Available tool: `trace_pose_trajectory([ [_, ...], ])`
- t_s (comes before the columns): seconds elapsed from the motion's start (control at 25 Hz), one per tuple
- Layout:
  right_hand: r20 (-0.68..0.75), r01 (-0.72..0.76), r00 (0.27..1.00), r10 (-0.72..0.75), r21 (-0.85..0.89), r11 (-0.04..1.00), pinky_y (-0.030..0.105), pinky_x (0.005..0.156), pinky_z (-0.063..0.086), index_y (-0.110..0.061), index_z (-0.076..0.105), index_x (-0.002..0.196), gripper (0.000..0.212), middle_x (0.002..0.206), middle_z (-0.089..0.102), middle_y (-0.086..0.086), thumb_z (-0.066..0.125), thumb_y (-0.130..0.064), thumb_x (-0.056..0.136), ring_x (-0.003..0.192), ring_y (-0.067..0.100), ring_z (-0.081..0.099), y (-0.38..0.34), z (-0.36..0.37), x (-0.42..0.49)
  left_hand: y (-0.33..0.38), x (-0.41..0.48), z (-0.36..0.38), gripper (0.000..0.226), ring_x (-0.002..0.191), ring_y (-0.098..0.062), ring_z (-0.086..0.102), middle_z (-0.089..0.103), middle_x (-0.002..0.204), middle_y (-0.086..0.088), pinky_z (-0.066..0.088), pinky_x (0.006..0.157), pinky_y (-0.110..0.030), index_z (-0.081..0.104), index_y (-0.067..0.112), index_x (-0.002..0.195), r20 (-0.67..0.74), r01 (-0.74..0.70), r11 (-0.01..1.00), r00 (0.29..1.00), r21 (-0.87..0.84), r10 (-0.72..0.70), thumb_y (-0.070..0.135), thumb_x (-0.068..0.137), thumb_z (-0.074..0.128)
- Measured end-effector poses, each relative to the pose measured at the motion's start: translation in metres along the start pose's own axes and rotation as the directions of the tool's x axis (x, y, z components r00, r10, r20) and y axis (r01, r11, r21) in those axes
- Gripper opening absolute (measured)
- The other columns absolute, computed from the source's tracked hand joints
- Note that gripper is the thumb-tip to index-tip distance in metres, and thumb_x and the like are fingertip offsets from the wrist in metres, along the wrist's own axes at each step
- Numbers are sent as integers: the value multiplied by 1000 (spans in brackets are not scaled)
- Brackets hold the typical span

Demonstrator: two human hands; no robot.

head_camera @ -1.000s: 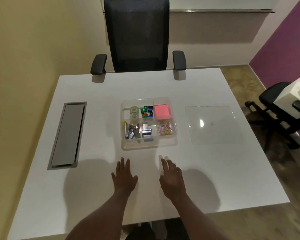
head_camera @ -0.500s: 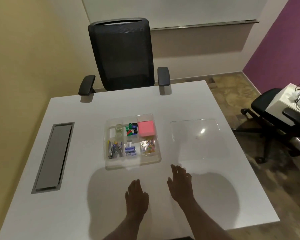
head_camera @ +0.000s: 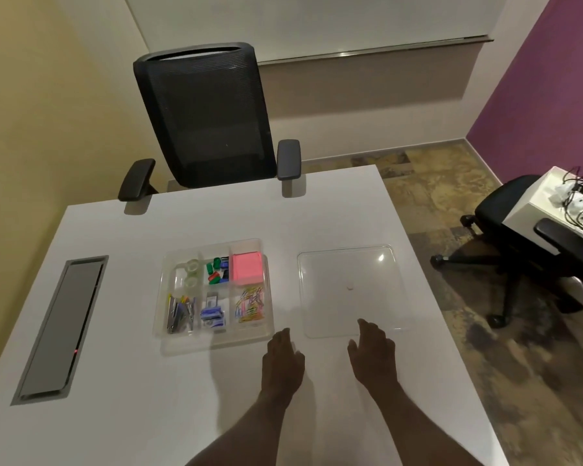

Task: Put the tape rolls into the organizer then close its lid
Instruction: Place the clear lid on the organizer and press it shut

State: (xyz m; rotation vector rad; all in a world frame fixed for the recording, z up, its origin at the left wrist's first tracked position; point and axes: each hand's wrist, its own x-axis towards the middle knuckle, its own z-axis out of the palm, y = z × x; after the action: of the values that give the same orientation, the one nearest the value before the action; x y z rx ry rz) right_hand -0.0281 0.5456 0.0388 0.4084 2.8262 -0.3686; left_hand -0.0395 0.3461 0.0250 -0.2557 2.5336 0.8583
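I see both hands flat and empty over the white table (head_camera: 334, 210), fingers spread loosely. My left hand (head_camera: 283, 363) sits just off the near right corner of the clear organizer (head_camera: 216, 341); my right hand (head_camera: 372, 353) has its fingertips (head_camera: 364, 326) over the near edge of the clear lid (head_camera: 349, 267), which lies beside the organizer. Two tape rolls (head_camera: 191, 272) already rest in the organizer's far left compartment, next to the pink notes (head_camera: 247, 269).

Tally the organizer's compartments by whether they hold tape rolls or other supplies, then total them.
Clear plastic organizer compartments:
Holding clear tape rolls: 1
Holding other supplies (green and blue clips, pink sticky notes, staplers, staple boxes, coloured paper clips): 5
Total: 6
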Motion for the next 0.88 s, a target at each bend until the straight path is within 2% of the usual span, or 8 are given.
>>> trace_pose_trajectory([
  [0.08, 7, -21, 1000, 21, 41, 999, 39, 108, 39, -16, 37, 151, 56, 144, 48, 5, 48, -36, 101, 133, 24, 48, 16, -1, 15, 12, 7, 4, 59, 150, -27, 44, 44, 163, -5, 40, 118, -40, 35, 13, 161, 5, 3, 1000, 1000, 3, -3, 19, 106, 53],
  [0.52, 3, -147, 989, 149, 179, 973, 44, 106, 43, -10, 41, 145, 51, 139, 53, 13, 53, -31, 100, 127, 31, 52, 65, -35, 102, 56, 55, 14, 67, 154, -28, 36, 36, 167, -8, 39, 120, -43, 26, 11, 164, 51, 48, 999, 998, -6, -48, 22, 104, 55],
  [0.64, 46, -199, 980, 194, 268, 943, 46, 110, 41, -9, 37, 148, 56, 147, 47, 16, 55, -30, 99, 133, 34, 47, 75, -44, 127, 61, 71, 12, 81, 161, -32, 27, 24, 175, -11, 31, 129, -45, 15, 9, 170, 76, 114, 991, 991, -70, -109, 26, 104, 60],
  [0.72, 84, -223, 975, 206, 323, 920, 47, 113, 39, -10, 34, 152, 61, 153, 41, 16, 57, -30, 99, 139, 35, 43, 80, -46, 139, 64, 81, 10, 85, 162, -34, 26, 24, 175, -14, 27, 131, -44, 14, 9, 170, 64, 155, 981, 987, -113, -149, 25, 103, 62],
  [0.88, 173, -266, 960, 220, 319, 910, 48, 116, 36, -12, 30, 155, 68, 158, 36, 16, 59, -33, 98, 143, 36, 37, 86, -41, 155, 68, 93, 9, 86, 160, -38, 24, 25, 175, -15, 26, 130, -46, 14, 9, 170, 50, 196, 972, 980, -132, -191, 27, 102, 63],
])
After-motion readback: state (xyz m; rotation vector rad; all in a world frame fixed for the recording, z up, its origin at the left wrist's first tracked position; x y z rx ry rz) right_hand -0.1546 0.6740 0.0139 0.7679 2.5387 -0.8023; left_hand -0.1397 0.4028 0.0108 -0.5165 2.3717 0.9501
